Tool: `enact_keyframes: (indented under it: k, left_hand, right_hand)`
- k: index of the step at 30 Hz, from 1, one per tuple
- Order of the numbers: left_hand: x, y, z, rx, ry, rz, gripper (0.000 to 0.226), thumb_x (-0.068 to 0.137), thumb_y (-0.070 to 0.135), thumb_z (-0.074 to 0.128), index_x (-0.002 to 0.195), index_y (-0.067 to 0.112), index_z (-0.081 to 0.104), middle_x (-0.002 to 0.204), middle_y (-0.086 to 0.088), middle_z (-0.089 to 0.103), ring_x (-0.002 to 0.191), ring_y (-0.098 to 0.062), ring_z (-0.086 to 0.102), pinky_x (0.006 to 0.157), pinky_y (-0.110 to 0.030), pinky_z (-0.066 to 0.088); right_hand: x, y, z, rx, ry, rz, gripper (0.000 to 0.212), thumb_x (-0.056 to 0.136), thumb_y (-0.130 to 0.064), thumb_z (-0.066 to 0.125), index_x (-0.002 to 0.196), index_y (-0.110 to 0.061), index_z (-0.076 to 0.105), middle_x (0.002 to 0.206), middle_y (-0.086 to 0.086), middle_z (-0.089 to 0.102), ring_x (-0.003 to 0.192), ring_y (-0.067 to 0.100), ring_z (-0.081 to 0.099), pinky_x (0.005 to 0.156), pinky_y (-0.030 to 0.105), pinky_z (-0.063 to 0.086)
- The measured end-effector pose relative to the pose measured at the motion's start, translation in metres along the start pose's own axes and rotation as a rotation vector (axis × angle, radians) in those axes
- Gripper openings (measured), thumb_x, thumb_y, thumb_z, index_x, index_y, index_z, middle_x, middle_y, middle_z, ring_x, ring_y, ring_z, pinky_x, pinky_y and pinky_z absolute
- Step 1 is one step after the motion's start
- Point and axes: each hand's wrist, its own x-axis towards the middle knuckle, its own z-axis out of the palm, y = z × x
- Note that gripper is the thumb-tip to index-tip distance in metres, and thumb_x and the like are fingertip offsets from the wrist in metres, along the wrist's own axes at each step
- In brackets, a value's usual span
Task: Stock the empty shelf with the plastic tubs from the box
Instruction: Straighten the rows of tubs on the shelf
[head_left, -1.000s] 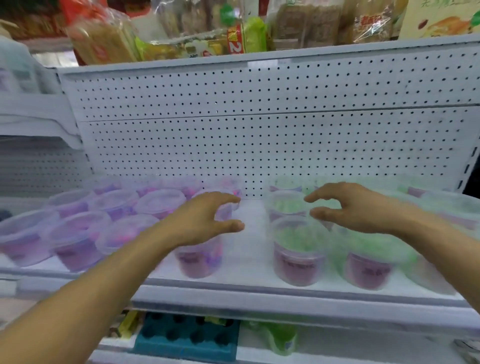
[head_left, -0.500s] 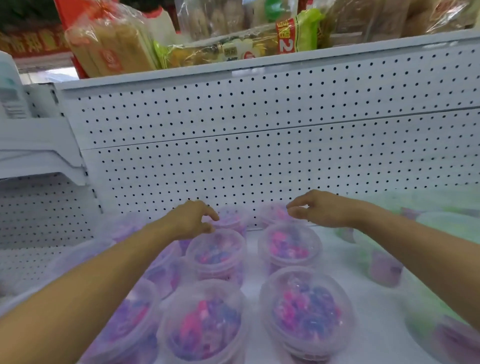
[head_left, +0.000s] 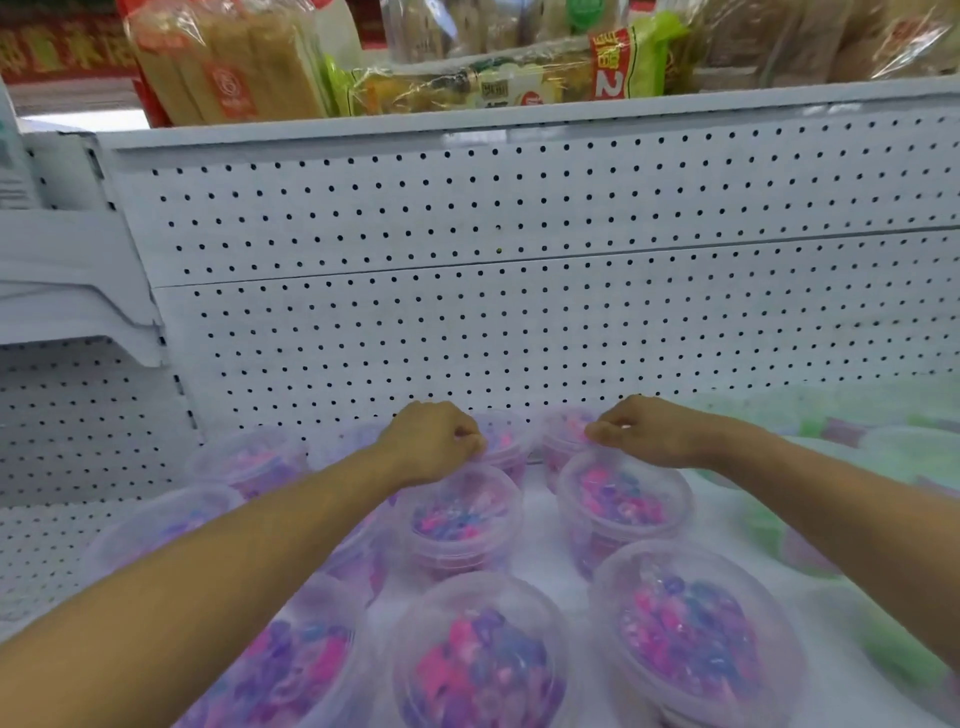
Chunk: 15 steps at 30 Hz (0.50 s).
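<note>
On the white pegboard shelf (head_left: 540, 525), left hand (head_left: 431, 441) and right hand (head_left: 649, 431) each pinch a back-row tub's rim, the left-hand tub (head_left: 501, 441) and the right-hand tub (head_left: 566, 431).

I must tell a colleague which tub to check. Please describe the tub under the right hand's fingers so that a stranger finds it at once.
Start at the white pegboard back wall and drop to the back row of clear tubs. The tub is the rightmost pink-and-purple one there, directly against the wall. Only this one has the right hand curled over its lid; farther right the tubs are green.
</note>
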Motion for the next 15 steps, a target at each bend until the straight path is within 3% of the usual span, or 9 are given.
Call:
enact_keyframes:
  k: [3, 5, 6, 8, 11, 15]
  left_hand:
    - [-0.013, -0.002, 0.003, -0.078, 0.016, 0.007, 0.027, 0.097, 0.034, 0.050, 0.105, 0.023, 0.073, 0.114, 0.004, 0.068, 0.105, -0.021, 0.057, 0.093, -0.026, 0.036]
    - [-0.020, -0.002, -0.002, -0.163, -0.055, -0.031, 0.028, 0.096, 0.042, 0.050, 0.112, 0.029, 0.069, 0.124, 0.005, 0.061, 0.112, -0.019, 0.054, 0.096, -0.031, 0.041]
    - [-0.024, -0.001, -0.005, -0.208, -0.069, -0.059, 0.030, 0.095, 0.045, 0.050, 0.116, 0.030, 0.066, 0.130, 0.006, 0.057, 0.117, -0.017, 0.052, 0.096, -0.031, 0.041]
    - [-0.037, 0.000, -0.011, -0.239, -0.053, -0.077, 0.038, 0.093, 0.049, 0.051, 0.126, 0.031, 0.059, 0.138, 0.008, 0.048, 0.125, -0.014, 0.047, 0.097, -0.027, 0.037]
    - [-0.068, -0.002, -0.019, -0.141, -0.066, -0.023, 0.049, 0.088, 0.056, 0.053, 0.133, 0.036, 0.051, 0.141, 0.013, 0.043, 0.127, -0.010, 0.043, 0.102, -0.028, 0.035]
    - [-0.091, -0.013, -0.030, -0.072, -0.184, -0.101, 0.065, 0.072, 0.062, 0.067, 0.131, 0.040, 0.050, 0.132, 0.013, 0.048, 0.120, -0.006, 0.048, 0.101, -0.030, 0.039]
  right_hand:
    - [-0.004, -0.003, 0.000, -0.020, -0.025, 0.008, 0.045, 0.098, -0.042, 0.043, 0.076, -0.003, 0.050, 0.079, 0.009, 0.048, 0.068, 0.021, 0.046, 0.067, 0.032, 0.036]
    - [-0.009, -0.002, -0.002, -0.019, -0.021, -0.017, 0.041, 0.098, -0.042, 0.044, 0.101, -0.008, 0.065, 0.105, 0.005, 0.062, 0.097, 0.022, 0.059, 0.088, 0.033, 0.042]
    - [-0.014, -0.001, -0.003, -0.012, -0.009, -0.029, 0.038, 0.097, -0.043, 0.045, 0.117, -0.016, 0.064, 0.123, -0.001, 0.058, 0.114, 0.019, 0.055, 0.100, 0.031, 0.038]
    - [-0.028, 0.002, -0.007, -0.001, 0.017, -0.044, 0.041, 0.093, -0.047, 0.049, 0.130, -0.030, 0.056, 0.140, -0.009, 0.045, 0.128, 0.013, 0.045, 0.109, 0.030, 0.031]
    - [-0.047, 0.009, -0.014, -0.022, -0.003, -0.047, 0.038, 0.087, -0.056, 0.054, 0.122, -0.044, 0.058, 0.137, -0.014, 0.046, 0.121, 0.009, 0.048, 0.105, 0.031, 0.036]
    - [-0.064, 0.010, -0.018, -0.038, -0.108, 0.012, 0.038, 0.077, -0.063, 0.062, 0.113, -0.049, 0.061, 0.115, -0.022, 0.052, 0.112, 0.005, 0.051, 0.101, 0.030, 0.038]
